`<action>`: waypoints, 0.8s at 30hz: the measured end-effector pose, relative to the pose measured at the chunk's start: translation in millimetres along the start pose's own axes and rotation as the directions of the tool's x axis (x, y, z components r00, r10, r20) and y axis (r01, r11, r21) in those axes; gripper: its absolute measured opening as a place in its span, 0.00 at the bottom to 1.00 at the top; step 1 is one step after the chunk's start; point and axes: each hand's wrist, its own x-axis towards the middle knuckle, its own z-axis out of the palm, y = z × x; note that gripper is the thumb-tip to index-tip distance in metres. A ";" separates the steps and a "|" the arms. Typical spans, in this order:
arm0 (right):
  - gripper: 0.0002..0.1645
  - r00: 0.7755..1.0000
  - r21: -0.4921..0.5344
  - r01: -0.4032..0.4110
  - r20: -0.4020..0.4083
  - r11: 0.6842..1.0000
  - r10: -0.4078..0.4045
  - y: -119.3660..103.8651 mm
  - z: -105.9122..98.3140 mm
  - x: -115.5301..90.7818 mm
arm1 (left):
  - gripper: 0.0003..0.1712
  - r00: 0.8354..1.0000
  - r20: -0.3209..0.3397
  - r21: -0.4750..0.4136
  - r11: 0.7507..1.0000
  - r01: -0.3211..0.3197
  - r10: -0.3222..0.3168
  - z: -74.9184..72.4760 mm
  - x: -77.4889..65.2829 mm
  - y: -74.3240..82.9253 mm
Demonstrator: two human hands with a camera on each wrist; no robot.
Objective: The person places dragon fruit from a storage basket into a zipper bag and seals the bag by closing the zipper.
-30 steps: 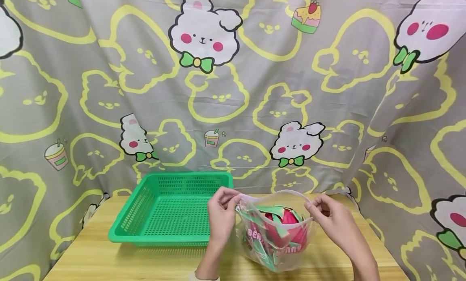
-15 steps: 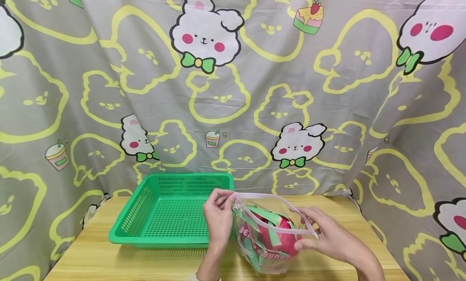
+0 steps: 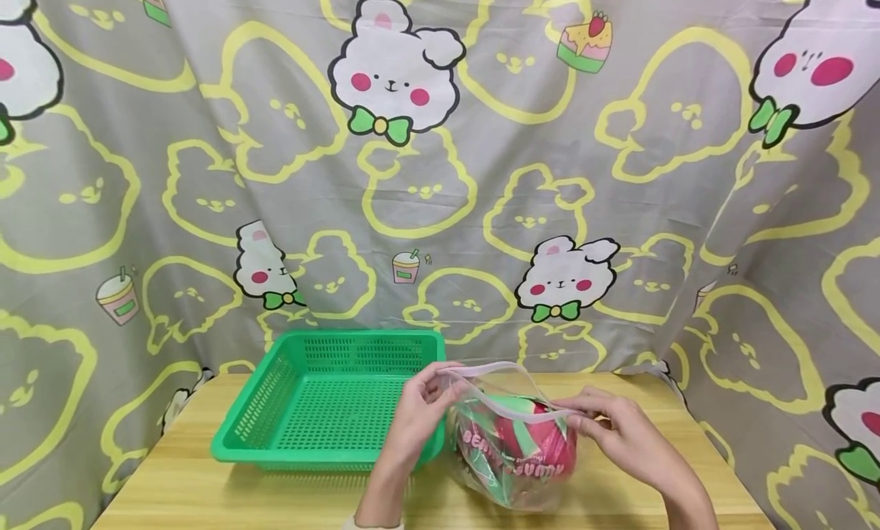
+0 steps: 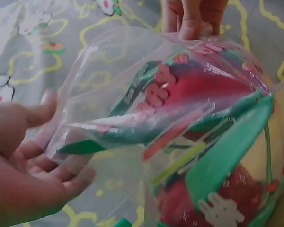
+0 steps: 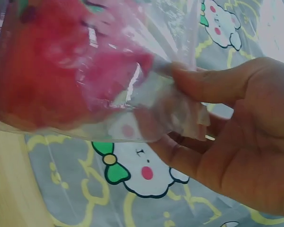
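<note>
A clear plastic zip bag (image 3: 516, 493) with pink lettering and a pale rim stands on the wooden table, its mouth parted. Inside sits a red, rounded thing with green leaf-like strips, similar to a dragon fruit (image 3: 550, 444); the left wrist view shows its red surface (image 4: 194, 90) through the film. My left hand (image 3: 418, 412) holds the left corner of the rim between thumb and fingers. Opposite it, my right hand (image 3: 622, 431) pinches the right end of the rim. In the right wrist view the thumb and fingers of this hand (image 5: 246, 123) have the bag's edge between them.
A green perforated plastic basket (image 3: 237, 447) stands on the table (image 3: 179, 492) to the left, close beside my left hand. A grey curtain (image 3: 440, 163) printed with bears and yellow outlines encloses the table at the back and sides.
My right hand has shifted left and changed its grip, from fingers spread about the bag's side to a pinch at the rim. The bag's mouth looks narrower; my left hand keeps its corner.
</note>
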 end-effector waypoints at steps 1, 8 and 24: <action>0.13 1.000 0.011 -0.019 -0.019 1.000 0.019 0.0 1.1 0.7 | 0.26 0.999 0.038 -0.015 0.999 0.029 -0.028 -1.9 -0.2 -1.8; 0.11 0.986 0.100 -0.092 -0.129 0.991 0.105 1.9 6.2 5.3 | 0.24 0.992 0.092 -0.054 0.994 0.095 -0.090 -4.6 2.5 -14.2; 0.17 0.922 0.364 -0.241 -0.204 0.900 0.330 22.3 15.8 15.5 | 0.11 0.984 -0.156 0.087 0.994 -0.073 0.086 6.6 8.4 -28.1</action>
